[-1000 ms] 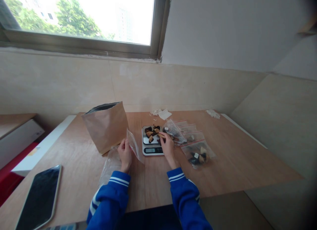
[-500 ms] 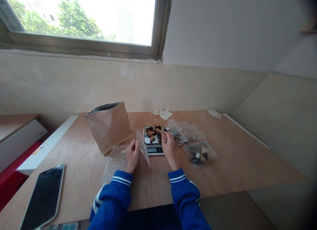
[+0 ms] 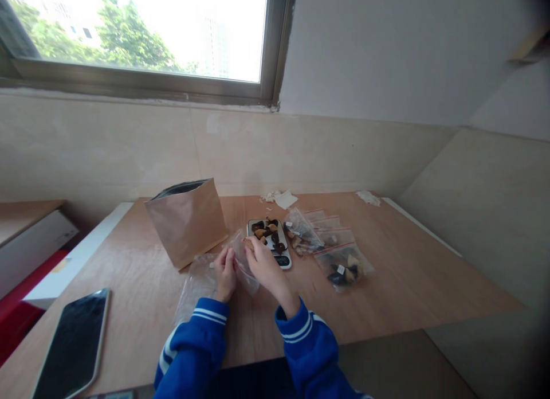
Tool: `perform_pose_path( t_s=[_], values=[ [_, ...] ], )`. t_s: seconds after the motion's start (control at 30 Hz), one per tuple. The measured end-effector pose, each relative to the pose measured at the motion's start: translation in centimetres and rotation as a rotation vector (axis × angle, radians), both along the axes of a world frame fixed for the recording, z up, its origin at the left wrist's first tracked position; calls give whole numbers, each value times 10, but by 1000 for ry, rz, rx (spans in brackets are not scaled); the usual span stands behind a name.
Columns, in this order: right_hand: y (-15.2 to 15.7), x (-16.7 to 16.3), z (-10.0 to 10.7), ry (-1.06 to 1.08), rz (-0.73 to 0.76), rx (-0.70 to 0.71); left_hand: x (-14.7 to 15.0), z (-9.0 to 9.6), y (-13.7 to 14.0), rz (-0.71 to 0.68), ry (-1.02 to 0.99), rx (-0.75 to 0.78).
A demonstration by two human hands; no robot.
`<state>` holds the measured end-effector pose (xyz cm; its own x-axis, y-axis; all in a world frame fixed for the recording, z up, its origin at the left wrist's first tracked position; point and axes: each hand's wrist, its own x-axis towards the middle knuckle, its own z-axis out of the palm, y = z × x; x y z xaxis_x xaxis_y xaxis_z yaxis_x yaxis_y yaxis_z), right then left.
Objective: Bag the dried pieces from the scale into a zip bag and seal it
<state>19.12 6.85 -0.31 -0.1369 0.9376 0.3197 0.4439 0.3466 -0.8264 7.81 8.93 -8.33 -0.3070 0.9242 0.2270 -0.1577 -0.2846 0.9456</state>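
My left hand [image 3: 226,273] is closed on the edge of a clear zip bag [image 3: 246,276], which hangs between my two hands. At the bag's mouth is my right hand [image 3: 263,264], its fingers pinched on a light brown dried piece [image 3: 248,244], mostly covered by the fingers. Behind it, a small kitchen scale [image 3: 282,262] carries several dark and tan dried pieces [image 3: 271,229], which look like dried mushroom. My right hand hides part of the scale and its display. More clear empty bags [image 3: 197,284] lie under and left of my left hand.
A brown paper pouch [image 3: 188,224] stands open at the back left. Several filled zip bags [image 3: 346,267] with small white labels lie right of the scale. A phone [image 3: 73,344] rests at the front left. Crumpled white paper [image 3: 286,199] lies near the wall.
My right hand has moved left from the scale to the bag's mouth, carrying a dried piece. The bag has tilted and its mouth is wider. The scale now sits turned at an angle.
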Motion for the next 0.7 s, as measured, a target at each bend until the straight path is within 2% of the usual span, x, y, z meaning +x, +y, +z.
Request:
perform_pose_path(
  t_s=[0.1, 0.2, 0.3, 0.4, 0.47, 0.57, 0.7],
  values=[
    [3, 2, -7, -81, -8, 19, 0, -3, 1, 9, -18, -6],
    [3, 7, -4, -49, 49, 32, 1, 2, 0, 12, -14, -13],
    [9, 22, -5, -5, -51, 142, 1, 8, -1, 68, -5, -15],
    [22, 44, -26, -146, -323, 265, 0, 9, 0, 96, 11, -22],
    [31, 58, -48, -313, -461, 277, 0, 7, 1, 101, 19, -27],
    [40, 71, -75, -473, -502, 253, 1, 6, 2, 103, 37, -30],
    [47, 79, -85, -536, -490, 288, 1, 7, 0, 64, 49, -11]
  ],
)
